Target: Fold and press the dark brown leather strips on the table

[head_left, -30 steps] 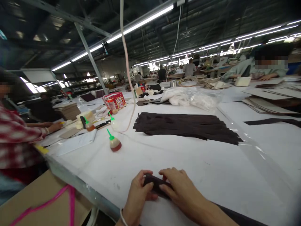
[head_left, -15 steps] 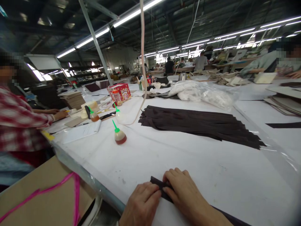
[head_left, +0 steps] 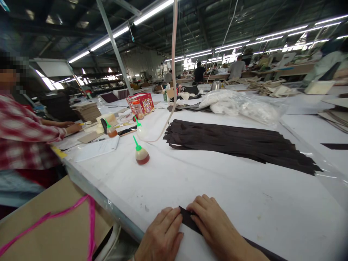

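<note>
My left hand (head_left: 161, 235) lies flat at the near edge of the white table (head_left: 206, 185), fingers stretched out and pressing beside the end of a dark brown strip (head_left: 188, 219). My right hand (head_left: 214, 226) rests flat on the same strip, which runs off to the lower right under my forearm. Farther out on the table lies a broad pile of dark brown strips (head_left: 239, 143).
A glue bottle with a green nozzle (head_left: 141, 154) stands left of the pile, with more bottles (head_left: 110, 129) and a red box (head_left: 144, 102) behind. A person in a red plaid shirt (head_left: 24, 134) works at the left. A hose (head_left: 173, 69) hangs from above. A cardboard box (head_left: 54, 228) sits below left.
My left hand has gone from gripping the strip's end to lying flat on it. Both hands have flattened the strip onto the table. The view has shifted left.
</note>
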Motion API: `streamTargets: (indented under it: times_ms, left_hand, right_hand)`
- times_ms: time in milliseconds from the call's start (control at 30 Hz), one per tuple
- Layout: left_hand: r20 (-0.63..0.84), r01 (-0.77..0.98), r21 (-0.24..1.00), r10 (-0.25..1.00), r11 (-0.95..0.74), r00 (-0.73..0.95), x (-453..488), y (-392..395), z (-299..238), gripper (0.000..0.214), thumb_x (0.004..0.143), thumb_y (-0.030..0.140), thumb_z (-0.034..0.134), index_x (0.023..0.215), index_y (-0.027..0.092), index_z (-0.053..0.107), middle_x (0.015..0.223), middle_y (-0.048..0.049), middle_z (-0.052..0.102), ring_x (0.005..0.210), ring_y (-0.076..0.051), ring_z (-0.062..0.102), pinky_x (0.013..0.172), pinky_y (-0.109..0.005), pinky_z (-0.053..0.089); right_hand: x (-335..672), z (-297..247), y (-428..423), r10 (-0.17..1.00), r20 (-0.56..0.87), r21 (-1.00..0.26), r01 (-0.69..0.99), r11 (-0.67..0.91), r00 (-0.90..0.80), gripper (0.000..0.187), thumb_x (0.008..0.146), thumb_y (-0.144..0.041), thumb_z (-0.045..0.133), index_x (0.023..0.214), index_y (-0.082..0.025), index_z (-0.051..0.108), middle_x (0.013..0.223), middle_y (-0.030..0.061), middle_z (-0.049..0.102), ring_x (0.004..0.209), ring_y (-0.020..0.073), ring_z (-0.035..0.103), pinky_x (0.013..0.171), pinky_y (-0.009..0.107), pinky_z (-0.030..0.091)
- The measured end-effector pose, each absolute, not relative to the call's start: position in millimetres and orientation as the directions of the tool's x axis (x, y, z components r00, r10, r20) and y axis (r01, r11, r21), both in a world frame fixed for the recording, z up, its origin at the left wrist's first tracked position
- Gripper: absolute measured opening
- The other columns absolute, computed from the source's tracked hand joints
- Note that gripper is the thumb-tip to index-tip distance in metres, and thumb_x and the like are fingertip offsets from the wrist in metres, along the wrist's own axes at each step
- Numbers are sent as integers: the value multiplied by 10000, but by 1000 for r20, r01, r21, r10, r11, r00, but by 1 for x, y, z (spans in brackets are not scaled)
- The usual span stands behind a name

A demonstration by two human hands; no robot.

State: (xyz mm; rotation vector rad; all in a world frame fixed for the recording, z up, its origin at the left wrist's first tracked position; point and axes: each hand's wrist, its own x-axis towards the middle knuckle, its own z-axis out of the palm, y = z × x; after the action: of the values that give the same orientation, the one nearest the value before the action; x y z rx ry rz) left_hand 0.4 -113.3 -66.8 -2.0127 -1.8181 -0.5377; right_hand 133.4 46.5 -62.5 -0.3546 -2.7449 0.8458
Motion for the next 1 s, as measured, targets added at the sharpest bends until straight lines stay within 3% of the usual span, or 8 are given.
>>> streamTargets:
  times_ms: [233,433,733,1000]
  left_hand:
    - [509,992,-75,852,-102,126,-3,-115,-64,294,924,171,424,1131,63,603,1129,-136,671,1043,-232,626,881,-337,565]
    - [500,987,-121,852,-110,156,-4,-115,-61,303,921,165,421,1132,68,616,1117,-127,678,1003,-232,641,849,-337,578]
    - [501,987,-111,852,-113,153,-5,-114,-60,303,912,147,426,1134,69,618,1111,-121,678,1008,-237,633,839,-345,581]
    - [447,996,-54,891,-65,83,-9,-120,-57,303,905,160,442,1154,106,608,1145,-136,649,1054,-238,614,876,-360,567]
  right_hand:
    - [139,-73,43,235,306,-527,41,849,-923,280,878,3,463,1030,-197,587,928,43,544,843,208,462,775,351,368]
    - [140,-72,41,212,349,-476,22,879,-913,258,809,25,574,963,-181,587,900,31,549,814,201,464,742,333,374]
    - [144,-75,40,93,504,-245,-39,969,-859,331,790,14,521,1068,-157,580,919,36,568,802,196,465,752,338,340]
    - [146,-66,40,62,372,-165,0,986,-926,462,793,-73,562,1233,-211,523,1007,32,587,863,214,474,803,381,297]
